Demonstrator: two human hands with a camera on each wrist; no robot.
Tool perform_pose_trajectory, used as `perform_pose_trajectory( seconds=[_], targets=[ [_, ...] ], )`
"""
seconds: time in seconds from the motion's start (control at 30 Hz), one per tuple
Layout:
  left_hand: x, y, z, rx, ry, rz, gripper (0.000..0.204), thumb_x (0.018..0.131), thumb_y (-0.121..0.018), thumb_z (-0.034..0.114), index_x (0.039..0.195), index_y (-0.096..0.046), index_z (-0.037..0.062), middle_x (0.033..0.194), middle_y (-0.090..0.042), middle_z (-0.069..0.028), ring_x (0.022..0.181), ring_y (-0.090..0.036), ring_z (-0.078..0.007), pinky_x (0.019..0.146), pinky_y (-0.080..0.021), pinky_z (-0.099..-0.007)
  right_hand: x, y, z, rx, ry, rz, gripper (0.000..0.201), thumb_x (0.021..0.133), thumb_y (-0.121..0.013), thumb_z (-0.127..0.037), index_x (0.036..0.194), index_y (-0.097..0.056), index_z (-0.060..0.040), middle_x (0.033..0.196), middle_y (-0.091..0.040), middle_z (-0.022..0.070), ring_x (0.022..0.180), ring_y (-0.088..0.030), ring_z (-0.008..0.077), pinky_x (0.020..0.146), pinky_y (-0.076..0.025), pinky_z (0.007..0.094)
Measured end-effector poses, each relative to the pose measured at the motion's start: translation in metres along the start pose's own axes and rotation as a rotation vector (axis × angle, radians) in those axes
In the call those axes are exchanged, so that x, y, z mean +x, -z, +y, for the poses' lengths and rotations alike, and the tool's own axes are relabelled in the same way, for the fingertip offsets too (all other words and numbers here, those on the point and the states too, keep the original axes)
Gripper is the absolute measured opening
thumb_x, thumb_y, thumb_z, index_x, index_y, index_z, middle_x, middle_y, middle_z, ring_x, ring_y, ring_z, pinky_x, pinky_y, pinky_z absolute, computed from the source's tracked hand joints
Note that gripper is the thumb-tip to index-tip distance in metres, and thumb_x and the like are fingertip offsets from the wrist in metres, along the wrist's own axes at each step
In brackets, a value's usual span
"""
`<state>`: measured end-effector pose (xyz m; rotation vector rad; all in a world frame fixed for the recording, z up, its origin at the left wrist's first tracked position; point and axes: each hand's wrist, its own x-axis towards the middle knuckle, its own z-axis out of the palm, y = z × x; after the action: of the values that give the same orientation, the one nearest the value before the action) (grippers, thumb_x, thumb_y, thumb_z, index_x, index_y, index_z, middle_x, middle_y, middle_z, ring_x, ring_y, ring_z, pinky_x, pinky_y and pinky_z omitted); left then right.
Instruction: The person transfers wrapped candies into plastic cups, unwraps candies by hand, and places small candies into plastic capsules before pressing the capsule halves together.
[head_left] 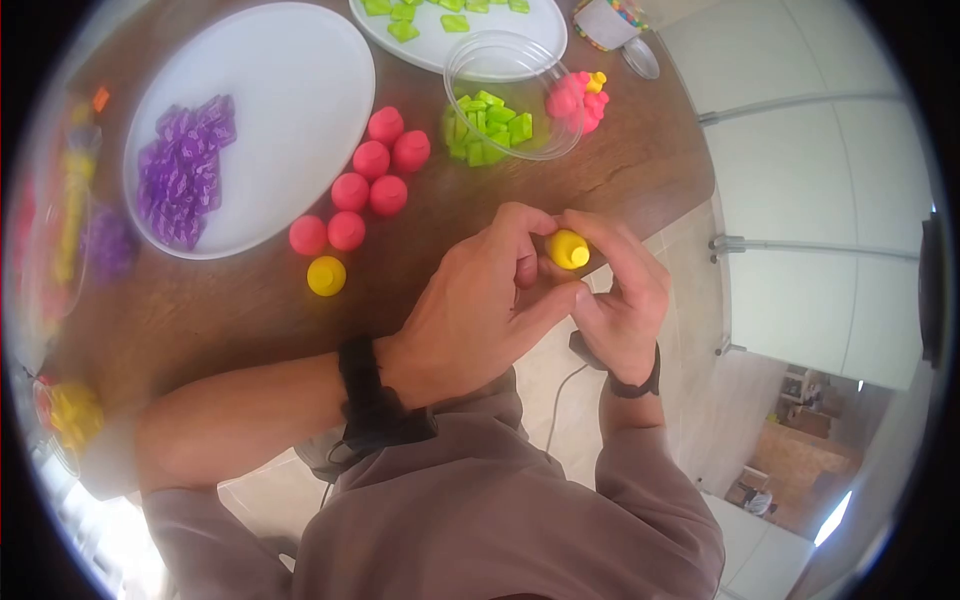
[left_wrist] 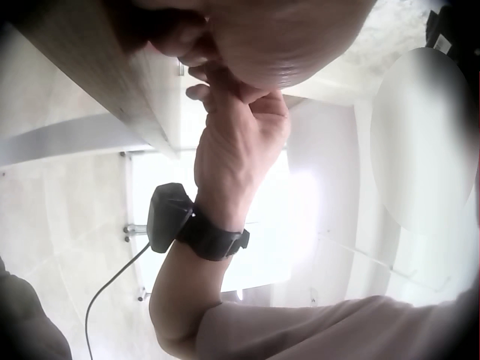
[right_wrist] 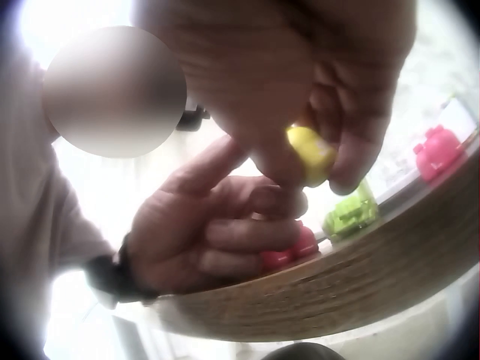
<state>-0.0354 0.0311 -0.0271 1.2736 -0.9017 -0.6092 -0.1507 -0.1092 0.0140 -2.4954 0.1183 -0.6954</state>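
Observation:
A small yellow rounded piece with a nub [head_left: 568, 250] is held up over the table's near edge between both hands. My right hand [head_left: 630, 300] pinches it between thumb and index finger, seen also in the right wrist view as a yellow piece [right_wrist: 311, 156]. From the other side, my left hand [head_left: 465, 300] brings its thumb and index tips to the same piece, its other fingers curled [right_wrist: 251, 232]. In the left wrist view the piece is hidden behind the hands. Several similar pink pieces [head_left: 371, 159] and another yellow piece [head_left: 326, 276] stand on the table to the left.
A white plate [head_left: 290, 120] bears purple wrapped pieces [head_left: 187, 175]; a second plate [head_left: 540, 40] has green ones. Near a clear plastic tub [head_left: 545, 150] are green pieces and a pink-and-yellow cluster [head_left: 580, 97]. Farther back lie a spoon [head_left: 641, 59] and a cup [head_left: 605, 25]. Containers line the left.

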Motion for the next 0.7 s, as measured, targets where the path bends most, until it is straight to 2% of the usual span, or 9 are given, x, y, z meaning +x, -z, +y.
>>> perform_pose_trajectory(
  seconds=[0.17,0.3,0.33,0.4,0.47,0.5,0.57,0.63,0.7],
  targets=[
    [0.004,0.006,0.009,-0.08,0.2,-0.107,0.023,0.096,-0.072,0.01,0.111,-0.057,0.002,0.083,-0.062,-0.0013,0.067,-0.051,-0.0031,0.056,-0.04,-0.0231,-0.007,-0.003,-0.009,-0.127,0.009,0.011,0.053,0.074,-0.079,0.007,0.125,-0.065,0.0077,0.098,-0.071,0.0175,0.078,-0.069,0.028,0.068,-0.055,0.0343],
    [0.005,0.003,-0.001,-0.187,0.2,-0.072,0.017,0.103,-0.064,0.017,0.107,-0.058,0.0015,0.084,-0.063,-0.0005,0.07,-0.052,-0.0029,0.057,-0.04,-0.0227,-0.006,-0.004,-0.004,-0.127,0.045,0.018,0.055,0.076,-0.081,0.005,0.127,-0.064,0.008,0.093,-0.071,0.0178,0.075,-0.068,0.0274,0.064,-0.053,0.0333],
    [0.008,0.006,-0.001,-0.199,0.245,-0.062,0.023,0.103,-0.063,0.021,0.104,-0.058,-0.0008,0.077,-0.061,-0.0041,0.066,-0.053,-0.0073,0.057,-0.041,-0.0265,-0.009,-0.006,-0.003,-0.127,0.04,0.017,0.055,0.076,-0.081,0.005,0.127,-0.064,0.008,0.093,-0.071,0.0178,0.075,-0.068,0.0274,0.064,-0.053,0.0333],
    [0.01,0.01,0.0,-0.21,0.289,-0.053,0.029,0.103,-0.062,0.026,0.1,-0.058,-0.0031,0.07,-0.059,-0.0077,0.063,-0.055,-0.0117,0.057,-0.043,-0.0303,-0.014,-0.012,0.002,-0.086,-0.036,0.04,0.055,0.077,-0.082,0.005,0.128,-0.063,0.0077,0.097,-0.073,0.0176,0.079,-0.07,0.0241,0.068,-0.055,0.032],
    [0.009,0.013,0.003,-0.237,0.349,-0.089,0.027,0.108,-0.054,0.03,0.105,-0.06,0.0033,0.083,-0.061,0.0006,0.068,-0.053,-0.0021,0.057,-0.042,-0.02,-0.018,-0.017,0.003,0.059,-0.114,0.09,0.053,0.078,-0.082,0.005,0.127,-0.063,0.0071,0.1,-0.074,0.0165,0.08,-0.071,0.0213,0.071,-0.056,0.0308],
    [0.01,0.014,0.005,-0.24,0.346,-0.095,0.027,0.108,-0.054,0.03,0.105,-0.06,0.0033,0.083,-0.061,0.0006,0.068,-0.053,-0.0021,0.057,-0.042,-0.02,-0.02,-0.018,0.005,0.204,-0.184,0.142,0.051,0.079,-0.082,0.005,0.127,-0.063,0.0066,0.102,-0.075,0.0154,0.082,-0.071,0.0184,0.074,-0.057,0.0296],
    [0.009,0.013,0.011,-0.307,0.432,-0.027,0.026,0.108,-0.055,0.029,0.106,-0.061,0.0037,0.082,-0.06,0.0013,0.065,-0.053,-0.0022,0.053,-0.042,-0.0197,-0.025,-0.018,0.007,0.241,-0.22,0.171,0.049,0.08,-0.081,0.005,0.126,-0.064,0.006,0.105,-0.076,0.0137,0.083,-0.07,0.0155,0.077,-0.057,0.0284],
    [0.008,0.012,0.012,-0.296,0.426,-0.053,0.026,0.107,-0.057,0.028,0.107,-0.062,0.0031,0.082,-0.061,0.001,0.065,-0.054,-0.0025,0.051,-0.041,-0.0199,-0.023,-0.012,0.01,0.275,-0.242,0.197,0.046,0.082,-0.08,0.006,0.125,-0.064,0.0055,0.107,-0.076,0.0121,0.084,-0.069,0.0126,0.08,-0.057,0.0272],
    [0.008,0.012,0.011,-0.279,0.407,-0.07,0.025,0.106,-0.059,0.028,0.108,-0.063,0.0025,0.082,-0.063,0.0007,0.065,-0.056,-0.0028,0.049,-0.041,-0.0202,-0.014,0.001,0.016,0.248,-0.457,0.205,0.039,0.085,-0.078,0.004,0.121,-0.066,0.0038,0.106,-0.076,0.0082,0.083,-0.067,0.0094,0.079,-0.055,0.0248]
  ],
)
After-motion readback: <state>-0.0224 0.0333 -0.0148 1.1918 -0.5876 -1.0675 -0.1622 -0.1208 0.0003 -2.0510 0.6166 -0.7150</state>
